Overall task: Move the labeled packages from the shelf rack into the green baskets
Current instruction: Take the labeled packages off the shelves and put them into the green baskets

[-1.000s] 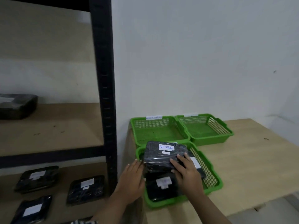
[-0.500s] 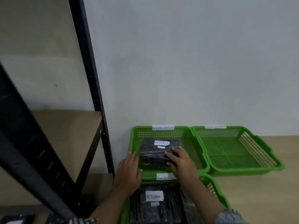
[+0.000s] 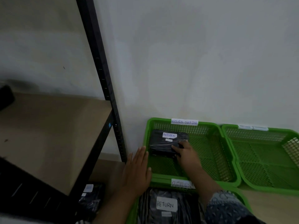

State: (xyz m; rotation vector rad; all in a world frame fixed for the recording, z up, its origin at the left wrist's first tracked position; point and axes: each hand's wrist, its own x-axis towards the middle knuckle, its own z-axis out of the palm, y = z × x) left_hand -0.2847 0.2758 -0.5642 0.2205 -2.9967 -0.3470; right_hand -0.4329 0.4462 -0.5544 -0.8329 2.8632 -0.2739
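Observation:
A black wrapped package (image 3: 163,145) with a white RETURN label lies in the far left corner of the green basket (image 3: 215,159) tagged RETURN OVERDUE. My right hand (image 3: 186,155) reaches into that basket, its fingers gripping the package's near right corner. Just outside the basket's left rim, my left hand (image 3: 139,168) is flat with fingers straight and holds nothing. Closer to me, another green basket (image 3: 161,181) holds a black package (image 3: 166,206) labelled RETURN. On the rack's lower shelf lies one more labelled package (image 3: 90,199).
A third green basket (image 3: 258,160) with nothing in it stands to the right on the wooden table. The black shelf rack post (image 3: 103,78) rises left of the baskets, beside a brown shelf board (image 3: 48,135). A dark package (image 3: 4,97) shows at the far left edge.
The package has gone further back into the far left basket. My left hand has come off it and now sits outside the basket's left rim. My right hand stays on it.

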